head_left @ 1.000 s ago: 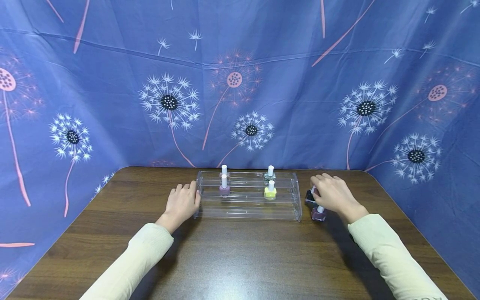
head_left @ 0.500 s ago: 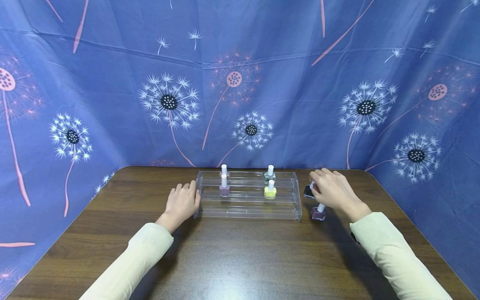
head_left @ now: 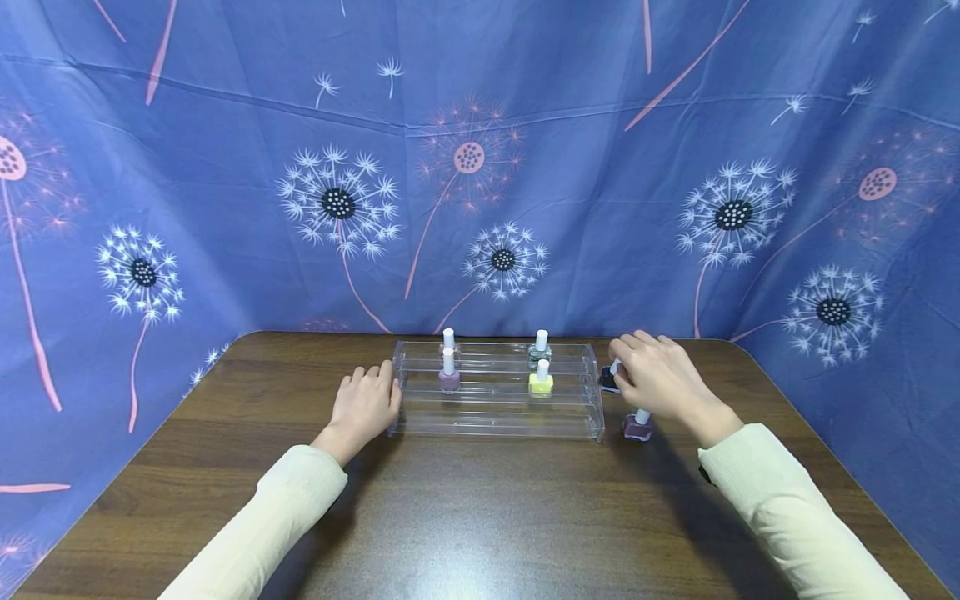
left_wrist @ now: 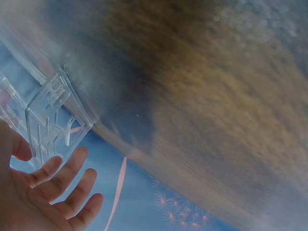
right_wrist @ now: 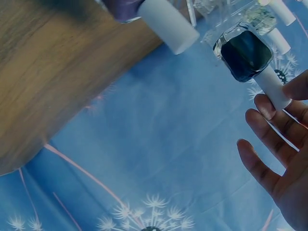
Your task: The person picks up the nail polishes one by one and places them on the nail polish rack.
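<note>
My left hand (head_left: 363, 408) holds the left end panel of a clear tiered display rack (head_left: 495, 423); in the left wrist view its thumb and index finger (left_wrist: 50, 168) lie at the panel's edge, the other fingers spread loosely. My right hand (head_left: 660, 375) pinches the white cap of a dark nail polish bottle (right_wrist: 246, 55) between thumb and fingertips. In the head view that bottle (head_left: 609, 380) is partly behind the hand, beside the rack's right end. A purple-brown nail polish bottle (head_left: 637, 427) stands on the table just below the right hand.
On the rack's tiers stand a mauve bottle (head_left: 449, 381) with another behind it, a yellow bottle (head_left: 541, 384), and a greenish glittery bottle (head_left: 538, 356) behind that. The brown wooden table (head_left: 465, 508) meets a blue dandelion-print cloth (head_left: 600, 208) at its back and sides.
My right hand has lifted the dark nail polish bottle a little and carried it left, nearer the rack's right end. The left hand and the rack have stayed in place.
</note>
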Demonstrator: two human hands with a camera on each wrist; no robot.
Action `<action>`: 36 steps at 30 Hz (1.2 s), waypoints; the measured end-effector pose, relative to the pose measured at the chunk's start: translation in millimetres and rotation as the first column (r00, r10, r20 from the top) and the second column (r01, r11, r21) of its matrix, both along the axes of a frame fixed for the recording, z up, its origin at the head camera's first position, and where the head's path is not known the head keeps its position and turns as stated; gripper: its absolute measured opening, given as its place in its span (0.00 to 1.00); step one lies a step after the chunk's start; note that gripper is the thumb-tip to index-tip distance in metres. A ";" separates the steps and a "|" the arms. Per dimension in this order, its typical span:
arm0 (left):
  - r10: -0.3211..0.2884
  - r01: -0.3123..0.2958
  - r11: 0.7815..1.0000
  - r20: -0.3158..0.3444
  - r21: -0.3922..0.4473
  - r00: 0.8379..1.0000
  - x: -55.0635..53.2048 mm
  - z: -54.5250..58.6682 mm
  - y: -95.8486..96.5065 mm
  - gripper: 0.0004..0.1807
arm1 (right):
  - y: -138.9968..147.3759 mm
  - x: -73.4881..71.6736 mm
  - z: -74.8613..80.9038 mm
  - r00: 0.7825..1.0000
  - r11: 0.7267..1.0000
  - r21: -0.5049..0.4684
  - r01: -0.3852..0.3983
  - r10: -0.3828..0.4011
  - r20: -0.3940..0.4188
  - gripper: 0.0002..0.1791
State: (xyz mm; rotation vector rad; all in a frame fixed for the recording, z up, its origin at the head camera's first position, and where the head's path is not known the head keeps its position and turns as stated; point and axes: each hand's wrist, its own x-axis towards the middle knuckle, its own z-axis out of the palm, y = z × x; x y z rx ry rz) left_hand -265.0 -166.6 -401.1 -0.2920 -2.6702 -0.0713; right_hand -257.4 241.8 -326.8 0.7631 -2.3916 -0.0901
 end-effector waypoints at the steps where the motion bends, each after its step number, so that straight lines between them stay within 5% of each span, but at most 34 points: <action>1: 0.000 0.000 1.000 0.000 0.000 1.000 0.0 -0.1 0.0 0.13 | -1.5 0.6 0.5 1.000 1.000 0.002 -0.003 0.003 -0.003 0.04; 36: 0.011 -0.011 1.000 -0.008 -0.004 1.000 -0.9 -3.4 0.5 0.13 | -66.3 20.1 -7.8 0.984 0.982 0.072 -0.175 0.177 -0.020 0.04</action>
